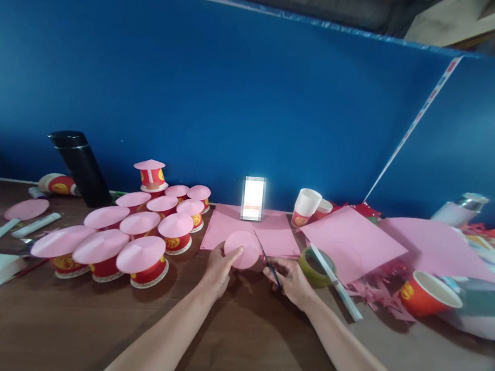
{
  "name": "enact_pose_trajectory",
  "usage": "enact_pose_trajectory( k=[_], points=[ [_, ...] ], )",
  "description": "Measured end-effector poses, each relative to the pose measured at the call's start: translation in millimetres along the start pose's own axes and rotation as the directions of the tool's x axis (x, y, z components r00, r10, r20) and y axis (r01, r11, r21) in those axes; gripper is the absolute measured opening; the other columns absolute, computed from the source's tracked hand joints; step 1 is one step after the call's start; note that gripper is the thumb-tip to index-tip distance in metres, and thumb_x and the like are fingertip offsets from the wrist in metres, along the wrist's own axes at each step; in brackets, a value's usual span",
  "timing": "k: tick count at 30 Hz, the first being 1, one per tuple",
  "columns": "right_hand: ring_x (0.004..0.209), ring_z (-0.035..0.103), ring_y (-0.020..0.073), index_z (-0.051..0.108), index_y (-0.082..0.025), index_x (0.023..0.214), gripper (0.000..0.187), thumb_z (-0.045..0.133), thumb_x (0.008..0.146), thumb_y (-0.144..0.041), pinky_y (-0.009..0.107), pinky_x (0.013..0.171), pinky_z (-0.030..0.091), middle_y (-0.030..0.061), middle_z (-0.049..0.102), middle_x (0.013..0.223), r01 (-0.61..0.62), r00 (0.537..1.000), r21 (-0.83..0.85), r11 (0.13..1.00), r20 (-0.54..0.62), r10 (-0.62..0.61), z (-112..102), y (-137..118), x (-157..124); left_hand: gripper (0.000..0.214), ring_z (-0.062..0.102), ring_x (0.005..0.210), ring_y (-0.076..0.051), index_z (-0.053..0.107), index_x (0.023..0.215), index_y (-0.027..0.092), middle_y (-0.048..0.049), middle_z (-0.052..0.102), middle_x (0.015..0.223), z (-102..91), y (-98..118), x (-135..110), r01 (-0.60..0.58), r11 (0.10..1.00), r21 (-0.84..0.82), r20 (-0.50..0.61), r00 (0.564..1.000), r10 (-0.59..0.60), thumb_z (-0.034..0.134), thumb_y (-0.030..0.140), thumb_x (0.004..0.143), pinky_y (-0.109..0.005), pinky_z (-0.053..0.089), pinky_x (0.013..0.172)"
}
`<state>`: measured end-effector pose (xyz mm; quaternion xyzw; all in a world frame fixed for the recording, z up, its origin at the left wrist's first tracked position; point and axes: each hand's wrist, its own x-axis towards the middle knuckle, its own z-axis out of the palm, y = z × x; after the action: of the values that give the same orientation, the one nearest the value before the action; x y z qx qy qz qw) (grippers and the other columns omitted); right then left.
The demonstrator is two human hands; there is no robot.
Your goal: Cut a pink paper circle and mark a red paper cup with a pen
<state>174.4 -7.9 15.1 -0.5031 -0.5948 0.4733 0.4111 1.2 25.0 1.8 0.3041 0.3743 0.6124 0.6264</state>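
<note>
Between thumb and fingers, my left hand (223,265) grips a round pink paper disc (245,249) by its left edge. My right hand (288,277) is closed around a pair of dark scissors (269,262), whose blades point up and left beside the disc's right edge. Whether the blades touch the paper I cannot tell. Just beyond both hands lies a stack of pink paper sheets (222,227) on the brown table (235,344).
Red paper cups with pink cone tops (142,257) crowd the left, near a black flask (80,166). A pixelated upright rectangle (253,198) stands behind the stack. On the right are a tape roll (318,275), pink sheets (354,242), paper scraps (387,296) and a red cup (425,296).
</note>
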Motion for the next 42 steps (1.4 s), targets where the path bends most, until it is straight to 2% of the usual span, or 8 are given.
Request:
enact_pose_trajectory(
  k=[8,14,19,34,42],
  points=[
    [0.043,0.045,0.0077,0.064,-0.014,0.085,0.038,0.068,0.067,-0.047,0.016,0.033,0.028,-0.0036,0.049,0.053,0.005,1.0,-0.028,1.0,0.024,-0.004,-1.6,1.3,0.7,0.048,0.064,0.071,-0.019,0.062,0.094,0.011,-0.009,0.069,0.08,1.6,2.3,-0.8,0.004,1.0,-0.01,-0.033,0.999,-0.005,0.078,0.03,0.053,-0.032,0.049,0.071],
    [0.044,0.045,0.0073,0.063,-0.013,0.085,0.037,0.067,0.068,-0.047,0.016,0.034,0.029,-0.003,0.05,0.055,0.009,1.0,-0.03,1.0,0.028,-0.008,-2.4,5.1,1.3,0.046,0.065,0.074,-0.021,0.061,0.097,0.01,-0.0108,0.07,0.083,0.8,1.7,-0.9,-0.006,1.0,-0.002,-0.017,1.0,0.006,0.076,0.029,0.058,-0.033,0.05,0.073],
    [0.043,0.044,0.0069,0.064,-0.013,0.084,0.039,0.067,0.068,-0.048,0.017,0.036,0.032,-0.0034,0.049,0.055,0.014,1.0,-0.033,0.999,0.025,-0.013,-2.2,4.8,1.4,0.049,0.066,0.076,-0.021,0.061,0.099,0.011,-0.0107,0.07,0.084,0.3,1.6,0.0,-0.005,1.0,-0.009,-0.034,0.999,0.005,0.077,0.029,0.056,-0.034,0.05,0.074],
    [0.041,0.043,0.0061,0.064,-0.013,0.081,0.033,0.068,0.069,-0.043,0.018,0.039,0.034,-0.0046,0.048,0.053,0.024,0.999,-0.03,0.999,0.027,-0.024,-1.7,4.9,1.9,0.043,0.065,0.074,-0.019,0.06,0.095,0.011,-0.0087,0.069,0.082,-1.1,0.3,1.7,0.0,1.0,-0.014,-0.043,0.999,-0.001,0.075,0.027,0.059,-0.031,0.051,0.071],
    [0.041,0.043,0.0066,0.065,-0.011,0.086,0.038,0.068,0.068,-0.045,0.019,0.039,0.036,-0.0046,0.048,0.052,-0.007,1.0,-0.047,0.999,0.029,0.008,-0.8,-0.6,0.9,0.043,0.064,0.077,-0.019,0.059,0.096,0.012,-0.009,0.068,0.086,-3.0,-1.9,3.4,-0.022,0.999,-0.033,-0.052,0.998,0.021,0.075,0.025,0.059,-0.03,0.05,0.07]
  ],
)
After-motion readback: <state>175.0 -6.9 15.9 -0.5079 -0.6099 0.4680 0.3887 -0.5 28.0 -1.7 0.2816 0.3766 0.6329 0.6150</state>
